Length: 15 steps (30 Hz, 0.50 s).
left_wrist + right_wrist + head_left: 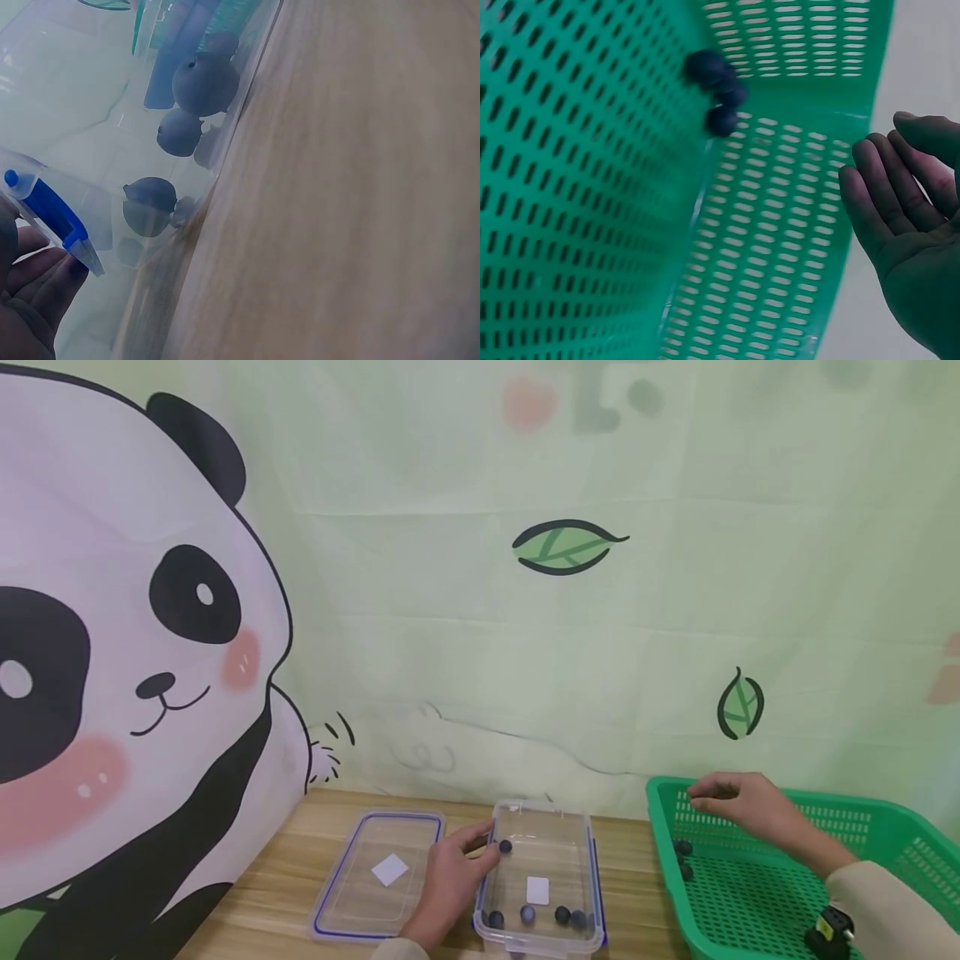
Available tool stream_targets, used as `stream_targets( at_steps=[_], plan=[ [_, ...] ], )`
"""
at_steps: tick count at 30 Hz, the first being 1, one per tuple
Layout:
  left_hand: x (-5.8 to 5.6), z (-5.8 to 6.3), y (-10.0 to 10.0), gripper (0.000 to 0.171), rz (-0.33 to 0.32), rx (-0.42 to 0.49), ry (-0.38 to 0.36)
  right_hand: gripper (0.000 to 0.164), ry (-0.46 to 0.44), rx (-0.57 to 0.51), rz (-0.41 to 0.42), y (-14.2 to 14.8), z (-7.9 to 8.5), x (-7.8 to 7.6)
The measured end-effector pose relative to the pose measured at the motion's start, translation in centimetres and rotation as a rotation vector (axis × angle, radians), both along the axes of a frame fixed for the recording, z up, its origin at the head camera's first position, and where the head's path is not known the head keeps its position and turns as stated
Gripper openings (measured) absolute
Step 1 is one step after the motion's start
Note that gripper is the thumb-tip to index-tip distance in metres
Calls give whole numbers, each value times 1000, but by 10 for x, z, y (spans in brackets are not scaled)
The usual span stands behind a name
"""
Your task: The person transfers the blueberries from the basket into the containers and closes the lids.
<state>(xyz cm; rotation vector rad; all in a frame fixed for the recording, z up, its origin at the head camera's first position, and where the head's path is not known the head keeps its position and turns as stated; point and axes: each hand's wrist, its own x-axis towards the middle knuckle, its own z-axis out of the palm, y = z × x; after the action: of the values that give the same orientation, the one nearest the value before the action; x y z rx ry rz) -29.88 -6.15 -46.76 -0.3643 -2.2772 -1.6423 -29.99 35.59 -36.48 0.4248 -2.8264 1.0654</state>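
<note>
- My left hand (459, 872) touches smooth clear box (558, 860); pinched or not, I cannot tell.
- My right hand (753, 810), thumb apart from fingers, near perforated green basket (677, 893).
- Round dark berries (528, 914) in both.
- Wood-grain table (630, 885); panda-print cloth (420, 585) behind.

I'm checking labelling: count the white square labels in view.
2: one white label on the flat lid, another on the clear box. More could be hidden.
</note>
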Motion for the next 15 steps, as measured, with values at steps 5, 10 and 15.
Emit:
stream_targets(
  at_steps=[5, 10, 15],
  plan=[
    [0, -1, 1, 42, -6, 8, -6, 25, -1, 25, 21, 4, -14, -7],
    [1, -1, 1, 42, -8, 14, -8, 22, -17, 68, 34, 6, -28, -14],
    [1, 0, 0, 42, -4, 15, -7, 18, -18, 121, 48, 6, -39, -19]
  ],
)
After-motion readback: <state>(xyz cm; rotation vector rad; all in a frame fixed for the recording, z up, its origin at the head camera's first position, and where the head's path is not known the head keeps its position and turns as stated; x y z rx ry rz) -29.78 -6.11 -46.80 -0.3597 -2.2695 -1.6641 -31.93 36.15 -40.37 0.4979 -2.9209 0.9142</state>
